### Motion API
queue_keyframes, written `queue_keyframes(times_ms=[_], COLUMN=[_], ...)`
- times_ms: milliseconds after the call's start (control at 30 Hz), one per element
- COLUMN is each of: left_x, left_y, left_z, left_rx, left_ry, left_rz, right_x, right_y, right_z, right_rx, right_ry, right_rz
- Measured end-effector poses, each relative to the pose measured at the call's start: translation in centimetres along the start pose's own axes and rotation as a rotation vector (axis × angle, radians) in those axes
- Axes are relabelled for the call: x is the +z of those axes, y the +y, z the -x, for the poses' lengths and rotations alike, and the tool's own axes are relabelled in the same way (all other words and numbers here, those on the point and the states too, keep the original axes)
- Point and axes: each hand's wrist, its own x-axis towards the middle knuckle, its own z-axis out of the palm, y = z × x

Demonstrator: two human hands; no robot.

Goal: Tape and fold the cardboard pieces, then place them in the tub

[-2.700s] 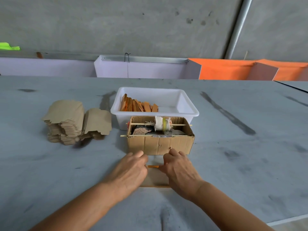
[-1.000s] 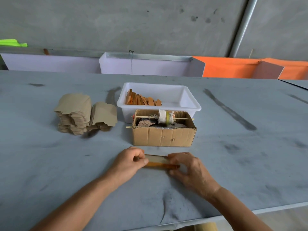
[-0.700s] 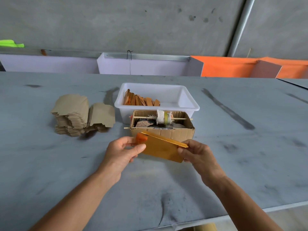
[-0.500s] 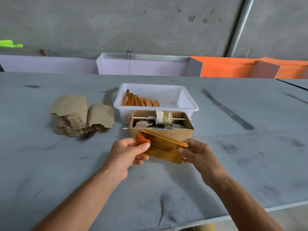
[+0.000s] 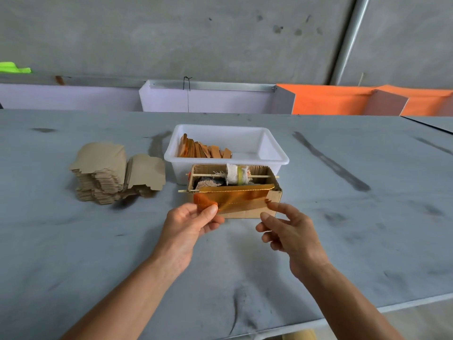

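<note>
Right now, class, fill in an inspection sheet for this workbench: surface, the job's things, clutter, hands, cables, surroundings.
Surface: grey table, dark smears.
Job's things: white tub holding taped pieces at its left side; taped piece held up in front of the cardboard box; stack of flat cardboard left of the tub.
Clutter: box holds a roll on a stick, and rags.
Hands: left hand pinches the piece's left end; right hand at its right end, contact unclear.
Cables: nothing seen.
Surroundings: concrete wall, pipe, white and orange panels.
</note>
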Motion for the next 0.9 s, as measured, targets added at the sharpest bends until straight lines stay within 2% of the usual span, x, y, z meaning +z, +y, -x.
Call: queue_keyframes(times_ms=[100,200,400,467,567,667,833,900], left_x=[-0.1,0.0,0.4,0.3,0.1,-0.2,-0.1,-0.1], left_y=[0.0,0.1,-0.1,0.0,0.2,0.2,0.4,0.3], left_z=[0.0,0.2,0.3,0.3,0.3,0.4,0.6,0.5], left_rx=[0.007,-0.002,0.001,-0.044,-0.098,-0.064,-0.204,-0.197], left_ry=[-0.015,-0.028,0.172,0.188,0.167,0.164,0.042,0.040], left_rz=[-0.005,-0.003,-0.137,-0.143,-0.143,-0.221,-0.071,-0.045], right_x=[-0.1,0.0,-0.2,-0.1,-0.4,-0.6,-0.5,-0.4], right_y=[-0.1,-0.3,-0.1,0.1,0.3,0.4,0.8,1.0], right_z=[0.1,0.2,0.1,0.0,0.0,0.0,-0.1,-0.1], right_rx=[-0.041,-0.058,-0.076,-0.077,-0.088,-0.107,-0.106,-0.103], right_ry=[0.030,-0.035,-0.049,-0.047,-0.037,-0.036,-0.052,-0.066], right_rz=[-0.033,-0.005,0.029,0.036,0.044,0.062,0.056,0.047])
